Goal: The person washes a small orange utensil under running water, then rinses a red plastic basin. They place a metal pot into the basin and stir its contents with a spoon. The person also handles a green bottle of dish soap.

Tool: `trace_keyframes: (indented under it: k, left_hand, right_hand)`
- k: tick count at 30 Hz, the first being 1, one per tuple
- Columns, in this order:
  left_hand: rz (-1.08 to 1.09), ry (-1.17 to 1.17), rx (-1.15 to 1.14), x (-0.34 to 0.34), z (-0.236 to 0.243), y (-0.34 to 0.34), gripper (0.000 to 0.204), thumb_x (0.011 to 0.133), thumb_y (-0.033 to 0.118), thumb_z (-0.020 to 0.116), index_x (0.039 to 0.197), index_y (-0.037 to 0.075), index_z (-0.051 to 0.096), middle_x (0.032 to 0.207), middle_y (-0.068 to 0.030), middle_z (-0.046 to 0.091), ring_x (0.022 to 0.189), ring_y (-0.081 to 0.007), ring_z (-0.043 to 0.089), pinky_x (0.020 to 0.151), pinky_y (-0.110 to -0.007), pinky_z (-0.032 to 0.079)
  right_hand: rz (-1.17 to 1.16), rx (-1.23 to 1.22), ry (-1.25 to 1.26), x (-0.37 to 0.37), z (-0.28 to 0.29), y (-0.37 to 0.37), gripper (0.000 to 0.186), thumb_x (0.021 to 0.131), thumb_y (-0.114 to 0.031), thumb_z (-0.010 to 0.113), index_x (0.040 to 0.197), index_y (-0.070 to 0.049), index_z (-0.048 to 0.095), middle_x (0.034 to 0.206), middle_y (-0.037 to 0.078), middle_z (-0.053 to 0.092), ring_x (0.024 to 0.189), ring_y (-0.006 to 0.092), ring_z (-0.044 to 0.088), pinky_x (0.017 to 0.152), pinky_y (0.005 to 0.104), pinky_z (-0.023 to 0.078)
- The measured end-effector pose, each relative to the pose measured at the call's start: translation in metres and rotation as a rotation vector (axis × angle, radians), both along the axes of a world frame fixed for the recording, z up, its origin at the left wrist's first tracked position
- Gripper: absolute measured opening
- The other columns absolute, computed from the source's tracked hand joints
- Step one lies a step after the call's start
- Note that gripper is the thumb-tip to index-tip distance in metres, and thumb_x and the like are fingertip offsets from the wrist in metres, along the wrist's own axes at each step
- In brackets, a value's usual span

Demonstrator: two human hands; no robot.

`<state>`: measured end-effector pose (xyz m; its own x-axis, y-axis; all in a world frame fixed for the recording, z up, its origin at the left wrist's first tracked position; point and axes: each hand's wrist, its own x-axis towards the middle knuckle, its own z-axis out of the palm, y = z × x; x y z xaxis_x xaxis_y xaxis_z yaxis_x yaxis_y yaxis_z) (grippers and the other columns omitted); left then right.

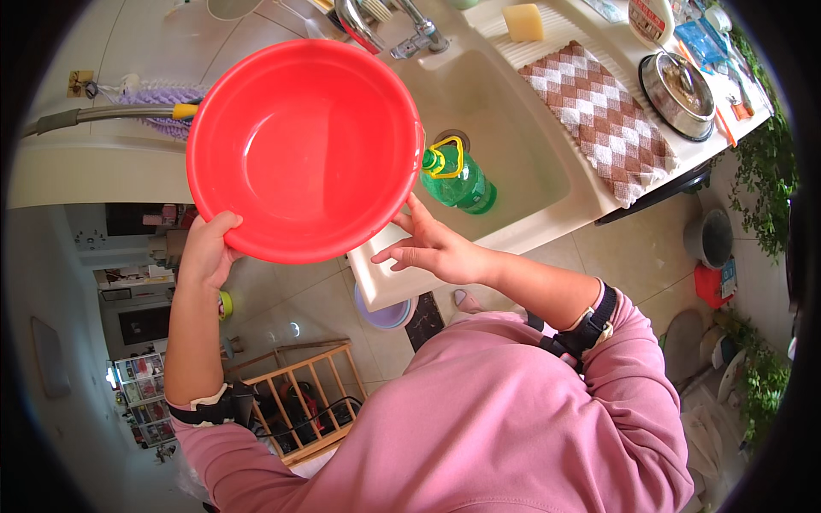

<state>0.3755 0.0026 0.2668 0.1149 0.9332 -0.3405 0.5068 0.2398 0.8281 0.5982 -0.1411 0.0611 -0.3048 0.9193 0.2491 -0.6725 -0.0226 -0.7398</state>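
Presently, we hold the red basin (299, 145) raised beside the sink (556, 221), left hand (208, 250) gripping its rim, right hand (438, 248) spread at the edge (contact unclear); lifting looks complete, set-down outstanding.

A big round red bowl (282, 150), smooth and shiny inside (a little white light glints there), is up in the air beside the sink (534, 167), open top showing

Free passage: sink (528, 158), right of green bottle (469, 190) | In the way: red basin (299, 154) at left, faucet (419, 41) at back
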Motion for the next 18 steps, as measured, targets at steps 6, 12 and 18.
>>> trace_keyframes:
  k: [6,12,18]
  left_hand:
    - [-0.006,0.002,-0.003,-0.0007,0.0013,0.0017,0.038,0.085,0.004,0.051,0.122,-0.004,0.048,0.113,-0.0154,0.061,0.093,-0.0238,0.067,0.072,-0.036,0.060]
    - [-0.005,0.030,-0.007,-0.0014,0.0028,0.0038,0.038,0.085,0.003,0.050,0.122,-0.005,0.048,0.112,-0.0156,0.061,0.093,-0.0250,0.067,0.072,-0.037,0.060]
    - [-0.002,0.044,0.012,-0.0001,0.0035,0.0034,0.036,0.085,0.005,0.051,0.120,-0.003,0.050,0.110,-0.0144,0.062,0.089,-0.0225,0.068,0.068,-0.036,0.060]
  right_hand:
    - [0.012,-0.008,0.006,-0.0008,-0.0021,0.0018,0.088,0.098,-0.010,0.049,0.149,-0.021,-0.022,0.158,0.011,0.014,0.117,0.0240,0.057,0.092,0.0370,0.048]
    - [0.008,0.000,0.005,-0.0025,-0.0024,0.0047,0.089,0.094,0.002,0.042,0.148,-0.021,-0.024,0.158,0.012,0.015,0.111,0.0218,0.059,0.086,0.0331,0.051]
    - [0.000,-0.002,0.003,-0.0041,-0.0032,0.0061,0.088,0.094,0.002,0.042,0.148,-0.020,-0.024,0.158,0.012,0.014,0.111,0.0218,0.059,0.086,0.0329,0.051]
